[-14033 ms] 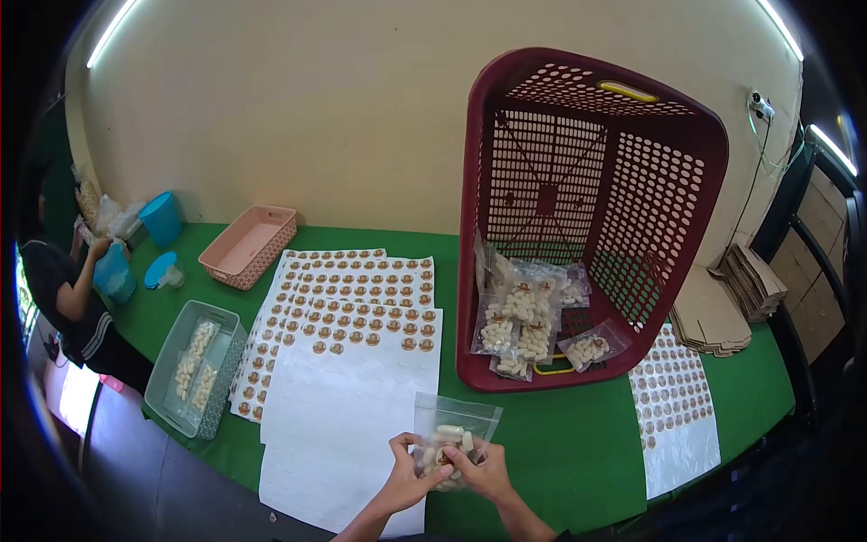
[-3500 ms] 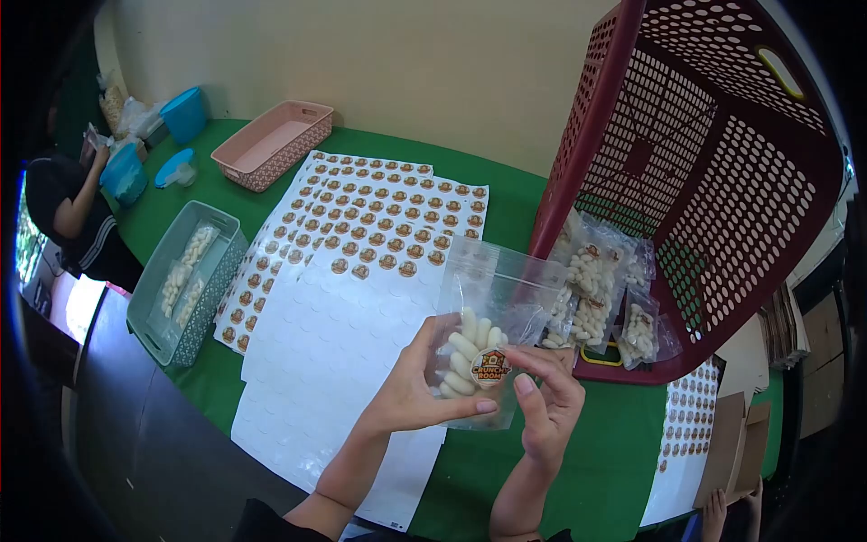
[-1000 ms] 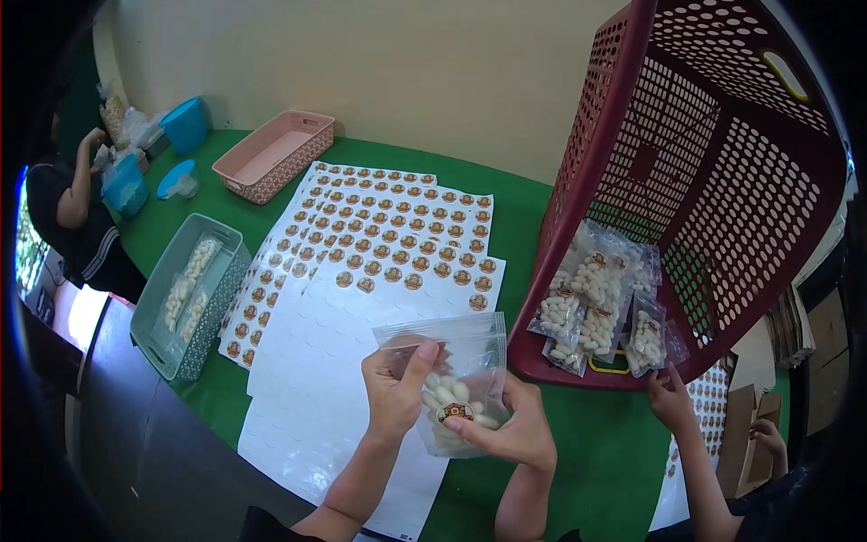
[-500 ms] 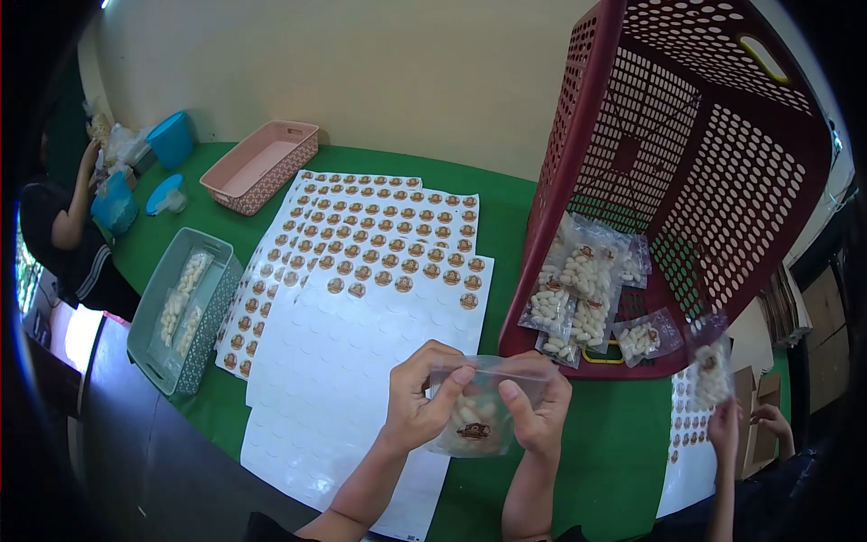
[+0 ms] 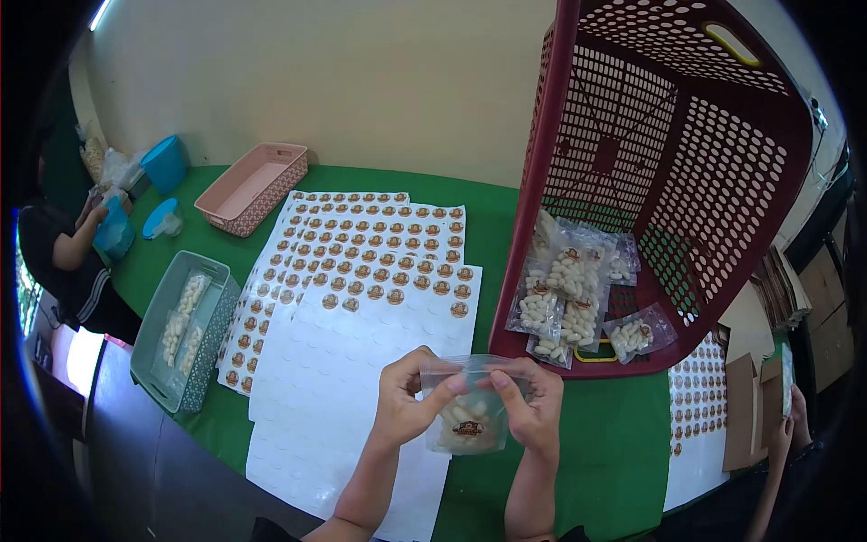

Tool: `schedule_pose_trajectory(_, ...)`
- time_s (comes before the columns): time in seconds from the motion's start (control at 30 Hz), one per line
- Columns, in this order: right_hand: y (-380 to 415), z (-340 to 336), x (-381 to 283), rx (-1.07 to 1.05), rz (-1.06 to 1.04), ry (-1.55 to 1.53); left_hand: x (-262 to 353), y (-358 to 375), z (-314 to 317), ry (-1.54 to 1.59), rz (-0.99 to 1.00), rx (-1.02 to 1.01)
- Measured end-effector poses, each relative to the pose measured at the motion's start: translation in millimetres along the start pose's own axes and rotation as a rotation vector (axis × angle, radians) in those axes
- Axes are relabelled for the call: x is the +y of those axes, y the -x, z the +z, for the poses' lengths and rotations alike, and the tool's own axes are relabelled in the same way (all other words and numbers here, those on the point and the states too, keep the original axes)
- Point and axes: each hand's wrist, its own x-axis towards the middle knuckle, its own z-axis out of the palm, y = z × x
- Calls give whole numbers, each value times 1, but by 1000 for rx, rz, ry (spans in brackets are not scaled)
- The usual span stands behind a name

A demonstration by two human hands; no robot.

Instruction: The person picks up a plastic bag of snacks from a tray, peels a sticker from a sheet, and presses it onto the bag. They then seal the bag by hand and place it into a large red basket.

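A clear zip bag of pale snacks (image 5: pixel 468 423) with a round brown sticker on its front hangs between my hands over the green table (image 5: pixel 578 443). My left hand (image 5: pixel 408 397) pinches the bag's top edge at the left. My right hand (image 5: pixel 533 406) pinches the top edge at the right. Both sets of fingertips meet along the bag's mouth. Under my left forearm lies a white sticker sheet (image 5: pixel 361 343), mostly peeled, with rows of round brown stickers (image 5: pixel 388 262) further back.
A dark red basket (image 5: pixel 668 181) lies tipped on its side at the right with several filled bags (image 5: pixel 564 289) spilling out. A grey tray (image 5: pixel 181 330) with bags and a pink tray (image 5: pixel 251 188) stand left. One person (image 5: pixel 63 262) sits far left, another's hand (image 5: pixel 786 425) far right.
Over the last second I lowered the bag and shifted both hands to its top edge. The other person's hand at the right drew back from the basket with a bag.
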Motion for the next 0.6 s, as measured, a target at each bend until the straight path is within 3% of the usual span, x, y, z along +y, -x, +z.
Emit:
schedule_pose_trajectory(0.13, -1, -3, 3, 12, 28, -110, 7, -1, -1, 64, -61, 16)
schedule_pose_trajectory(0.23, 1, -8, 3, -106, -33, -132, 6, 0, -4, -3, -65, -9)
schedule_pose_trajectory(0.3, 3, -10, 1, -95, 19, -58, 10, -4, 6, -30, 20, 240)
schedule_pose_trajectory(0.4, 2, -2, -8, 82, -1, -122, 14, -5, 13, -169, 189, 328)
schedule_pose_trajectory(0.43, 3, 1, -10, 76, -3, -123, 12, -4, 7, -179, 203, 242)
schedule_pose_trajectory(0.6, 7, 11, -16, 96, 9, -305, 17, -2, 14, -180, 194, 276)
